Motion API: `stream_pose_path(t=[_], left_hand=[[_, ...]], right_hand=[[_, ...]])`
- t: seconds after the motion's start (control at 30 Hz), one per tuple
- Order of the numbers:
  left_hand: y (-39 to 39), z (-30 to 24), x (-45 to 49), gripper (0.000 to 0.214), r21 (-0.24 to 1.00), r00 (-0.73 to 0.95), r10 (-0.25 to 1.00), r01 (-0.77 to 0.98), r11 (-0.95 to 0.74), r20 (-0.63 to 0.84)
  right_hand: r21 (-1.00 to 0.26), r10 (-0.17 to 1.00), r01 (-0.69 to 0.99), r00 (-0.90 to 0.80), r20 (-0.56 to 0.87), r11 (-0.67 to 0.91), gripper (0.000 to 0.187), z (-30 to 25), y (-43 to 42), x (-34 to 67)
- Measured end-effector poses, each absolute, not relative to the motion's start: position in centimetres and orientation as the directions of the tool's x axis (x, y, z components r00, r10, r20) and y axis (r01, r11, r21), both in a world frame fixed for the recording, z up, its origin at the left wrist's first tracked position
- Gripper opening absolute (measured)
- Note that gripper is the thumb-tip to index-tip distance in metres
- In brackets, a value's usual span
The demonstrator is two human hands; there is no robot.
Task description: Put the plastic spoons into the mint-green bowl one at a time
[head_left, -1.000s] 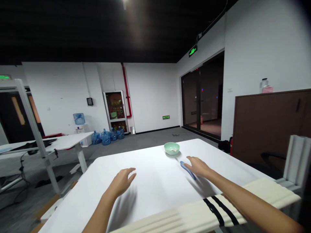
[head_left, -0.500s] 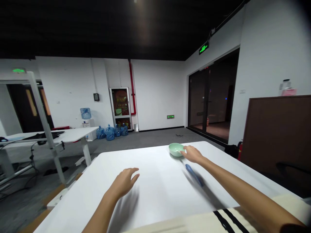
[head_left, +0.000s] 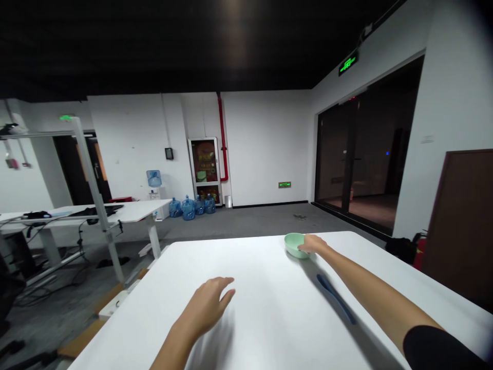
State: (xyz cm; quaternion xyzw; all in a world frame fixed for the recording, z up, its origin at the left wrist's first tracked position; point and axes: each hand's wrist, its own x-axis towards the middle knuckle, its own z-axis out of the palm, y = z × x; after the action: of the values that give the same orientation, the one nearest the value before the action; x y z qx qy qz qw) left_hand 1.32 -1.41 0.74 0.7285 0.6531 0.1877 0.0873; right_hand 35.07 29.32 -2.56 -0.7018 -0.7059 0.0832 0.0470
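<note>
My right hand (head_left: 313,244) rests on the right rim of a pale green ceramic bowl (head_left: 293,246), which stands near the far edge of the white table (head_left: 269,318). Its fingers hide part of the rim, and the bowl's inside is barely visible. Nearer to me, a long blue utensil (head_left: 335,298) lies on the table to the right of my forearm, apart from my hand. My left hand (head_left: 206,306) is near the table's front, its fingers spread, touching nothing but perhaps the tabletop.
A brown cabinet (head_left: 462,226) stands at right, with a fire extinguisher (head_left: 418,252) beside it. Glass doors (head_left: 354,154) fill the right wall. Blue water jugs (head_left: 188,208) stand by the far wall, and a white desk with cables (head_left: 115,213) is at left.
My right hand has moved forward from beside the blue utensil onto the bowl's rim. The view has turned left, shifting the room rightward. My left hand has barely moved.
</note>
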Motion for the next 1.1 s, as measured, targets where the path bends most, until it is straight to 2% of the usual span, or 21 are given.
stream_pose_path(t=[0.2,0.4,0.6,0.77,0.97,1.1], left_hand=[[-1.1,0.8,1.2,0.051,0.393,0.063,0.986,0.911,-0.12,0.154],[-0.9,0.6,1.2,0.05,0.391,0.076,0.984,0.91,-0.134,0.16],[-0.7,0.5,1.1,0.052,0.369,0.104,0.978,0.915,-0.165,0.179],[-0.9,0.5,1.1,0.053,0.352,0.136,0.969,0.914,-0.202,0.205],[-0.9,0.2,0.8,0.055,0.354,0.148,0.966,0.91,-0.216,0.211],[-1.0,0.4,1.0,0.055,0.354,0.154,0.965,0.909,-0.222,0.21]], right_hand=[[-0.222,0.996,0.975,-0.037,-0.077,0.019,0.024,-4.4,31.1,35.1],[-0.218,0.999,0.975,-0.045,0.024,0.049,0.04,-3.3,29.7,35.3],[-0.292,0.997,0.953,-0.067,0.045,0.078,0.026,0.5,24.6,36.7],[-0.316,0.993,0.941,-0.105,0.06,0.118,0.032,2.4,19.9,38.4],[-0.303,0.997,0.949,-0.074,0.035,0.081,0.032,1.3,15.4,39.3],[-0.326,0.996,0.944,-0.07,-0.047,0.051,0.022,-1.0,13.5,38.7]])
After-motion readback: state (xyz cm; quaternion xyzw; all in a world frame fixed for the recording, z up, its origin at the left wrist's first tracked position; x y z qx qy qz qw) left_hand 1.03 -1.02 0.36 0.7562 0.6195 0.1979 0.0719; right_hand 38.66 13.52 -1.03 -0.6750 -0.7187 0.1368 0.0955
